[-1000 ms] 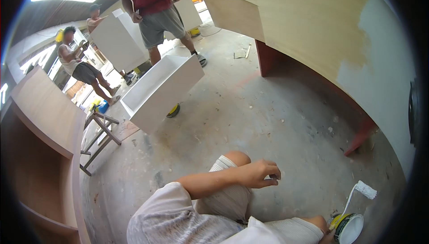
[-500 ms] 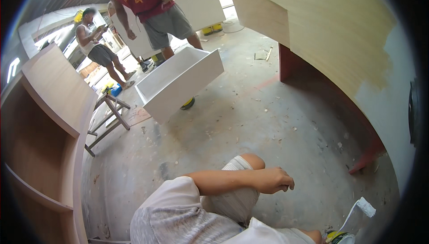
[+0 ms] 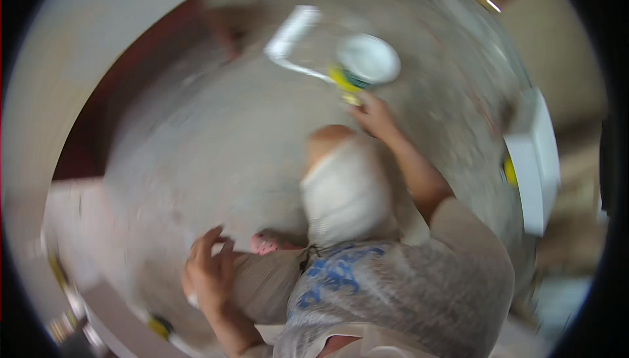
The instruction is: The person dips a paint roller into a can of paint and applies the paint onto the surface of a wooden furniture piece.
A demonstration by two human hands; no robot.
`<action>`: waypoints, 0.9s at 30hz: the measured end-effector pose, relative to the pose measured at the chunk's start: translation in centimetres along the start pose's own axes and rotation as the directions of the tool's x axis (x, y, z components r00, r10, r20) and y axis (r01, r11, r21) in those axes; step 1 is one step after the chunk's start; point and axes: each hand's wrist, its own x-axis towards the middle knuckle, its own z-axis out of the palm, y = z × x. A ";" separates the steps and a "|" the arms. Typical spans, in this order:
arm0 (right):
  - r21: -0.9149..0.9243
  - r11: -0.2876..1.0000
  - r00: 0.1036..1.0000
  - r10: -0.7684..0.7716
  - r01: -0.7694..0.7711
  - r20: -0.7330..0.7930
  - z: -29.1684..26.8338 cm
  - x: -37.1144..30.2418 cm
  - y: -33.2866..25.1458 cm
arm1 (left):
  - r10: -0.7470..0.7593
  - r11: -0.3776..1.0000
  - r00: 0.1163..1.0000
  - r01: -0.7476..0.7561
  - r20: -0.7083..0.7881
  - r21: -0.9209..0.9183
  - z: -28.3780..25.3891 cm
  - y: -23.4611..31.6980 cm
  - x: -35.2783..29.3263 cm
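My right hand (image 3: 375, 115) reaches forward past my knee, its fingers closed at the yellow handle end of a paint roller (image 3: 293, 32). The roller's white sleeve points away to the left, on a thin bent white frame. Close beside the handle stands a small paint bucket (image 3: 373, 56) with white paint inside and a yellow and green side. Motion blur hides the exact grip. My left hand (image 3: 211, 267) is by my left knee, its fingers spread and nothing in them.
A curved pale panel (image 3: 124, 23) with a dark red underside (image 3: 144, 63) runs along the left. White board-like furniture (image 3: 534, 161) stands at the right edge, a yellow can (image 3: 510, 171) next to it. Another dark-and-yellow can (image 3: 159, 326) sits lower left. Grey, speckled floor (image 3: 216, 128) lies between.
My view has swung far to the right, so the drawer and the people there have left the middle. The roller and bucket now lie ahead, and my right hand has come to the roller.
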 end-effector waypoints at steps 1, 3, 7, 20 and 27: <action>0.012 0.998 0.998 0.066 -0.066 -0.003 -1.0 -0.8 -1.4 | 0.086 0.996 0.993 -0.084 0.082 -0.023 0.3 0.4 1.0; 0.007 0.998 0.993 0.058 -0.058 -0.107 -2.7 -3.1 0.1 | 0.332 0.943 0.926 -0.328 0.179 -0.051 0.6 1.8 1.9; -0.042 0.957 0.953 0.280 -0.286 -0.119 -4.3 -7.5 2.0 | 0.843 0.476 0.354 -0.841 0.405 -0.256 2.6 16.2 8.7; -0.423 0.880 0.976 -0.177 0.216 0.130 -3.6 4.9 -4.2 | 0.775 0.563 0.516 -0.826 0.365 -0.030 -1.1 7.9 5.4; -0.769 0.398 0.810 -0.530 0.501 0.253 1.7 14.2 -16.5 | 0.608 0.785 0.750 -0.517 0.263 -0.340 1.7 0.6 -4.2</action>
